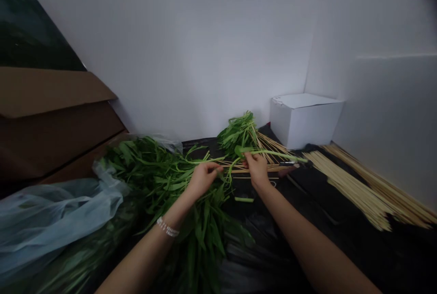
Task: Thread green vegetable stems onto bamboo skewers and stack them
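Note:
My right hand (pixel 256 169) pinches a green leafy stem (pixel 280 153), whose thick pale end points right. Thumb and fingers of my left hand (pixel 204 178) are pressed together beside it, by a thin drooping leaf; what they hold is too small to name. A large heap of leafy greens (pixel 150 162) spreads left of and below my left hand. Behind my right hand lies a bunch of greens (pixel 239 132) with thin wooden sticks (pixel 269 144) fanning out from it. A short cut stem piece (pixel 244 200) rests on the black surface below.
Bundles of long pale sticks (pixel 351 189) lie at the right. A white box (pixel 307 119) stands in the back corner against white walls. Cardboard boxes (pixel 51 134) and a translucent plastic bag (pixel 64 216) are at the left. A dark-handled tool (pixel 288 169) lies beyond my right hand.

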